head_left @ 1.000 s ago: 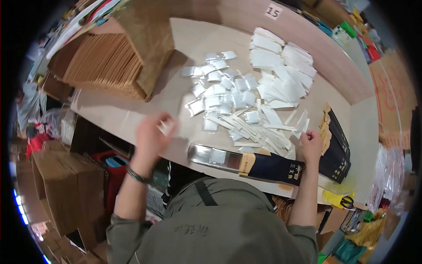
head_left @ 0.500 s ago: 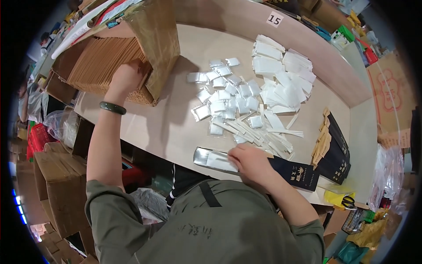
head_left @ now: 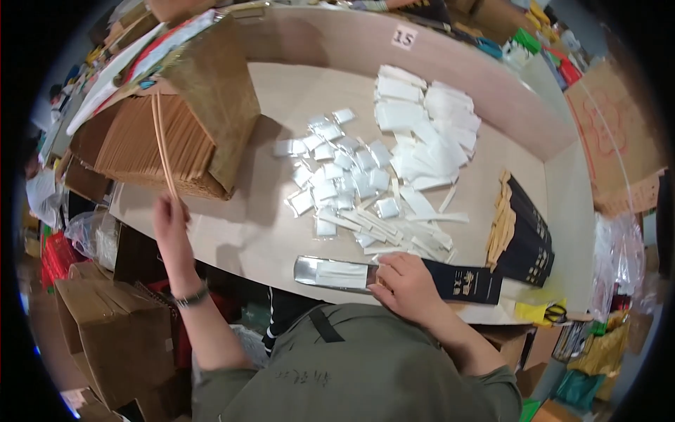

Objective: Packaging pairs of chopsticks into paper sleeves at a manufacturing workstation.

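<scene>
Head view, from the biggest thing down:

- Light wooden table [head_left: 267, 239], its near edge curving across the lower part of the picture and a raised board along its far edge.
- Brown cardboard box [head_left: 218, 98] at the table's left end, tipped open on its side, with a thick stack of brown paper sleeves [head_left: 140, 144] packed edge-on inside it.
- Heap of larger white packets [head_left: 429, 130] toward the far right of the table, and nearer the middle a scatter of small clear sachets [head_left: 337, 176].
- Row of black printed boxes [head_left: 531, 235] standing near the right edge, with tan sleeves tucked beside them.
- Black flat box [head_left: 467, 280] at the near edge, with a silvery foil pouch [head_left: 334, 273] lying just left of it.
- Right hand [head_left: 408, 288] rests on the near edge, pressed flat over the spot where pouch and black box meet; fingers curled on them, grip narrow.
- Left hand [head_left: 169, 221] is at the table's left near corner, pinching a single brown sleeve [head_left: 163, 144] pulled up from the stack.
</scene>
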`<state>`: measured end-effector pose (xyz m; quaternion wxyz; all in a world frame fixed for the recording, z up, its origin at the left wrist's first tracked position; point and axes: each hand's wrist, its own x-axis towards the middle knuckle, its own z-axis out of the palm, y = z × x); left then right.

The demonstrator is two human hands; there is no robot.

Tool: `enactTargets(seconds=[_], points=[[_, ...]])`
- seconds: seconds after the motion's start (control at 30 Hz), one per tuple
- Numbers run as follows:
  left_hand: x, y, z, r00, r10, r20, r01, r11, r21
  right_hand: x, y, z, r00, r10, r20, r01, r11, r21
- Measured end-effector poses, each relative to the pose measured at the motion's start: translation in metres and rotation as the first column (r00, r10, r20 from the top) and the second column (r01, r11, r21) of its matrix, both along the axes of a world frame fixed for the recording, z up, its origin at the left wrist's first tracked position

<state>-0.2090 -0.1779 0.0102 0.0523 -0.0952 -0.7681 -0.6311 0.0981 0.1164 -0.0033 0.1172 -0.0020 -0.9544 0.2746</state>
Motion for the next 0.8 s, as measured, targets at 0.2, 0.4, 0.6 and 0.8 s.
enactTargets(seconds=[0.2, 0.4, 0.6, 0.8], points=[[0.082, 0.016, -0.024, 0.638, -0.607, 0.473, 0.722, 0.685, -0.095, 0.015, 0.006, -0.009, 0.99, 0.071, 0.121, -0.077, 0.996, 0.039], [0.113, 0.073, -0.054, 0.592, -0.712, 0.378, 0.804, 0.487, -0.342, 0.006, 0.002, -0.027, 0.99, 0.116, 0.085, -0.116, 0.993, 0.005], [0.165, 0.114, -0.055, 0.873, -0.488, -0.02, 0.421, 0.773, -0.475, 0.002, -0.004, -0.022, 0.997, 0.016, 0.08, -0.021, 0.998, 0.062], [0.202, 0.146, -0.028, 0.61, -0.777, 0.154, 0.787, 0.571, -0.235, -0.002, -0.005, -0.031, 0.998, -0.055, 0.039, 0.052, 0.996, 0.066]])
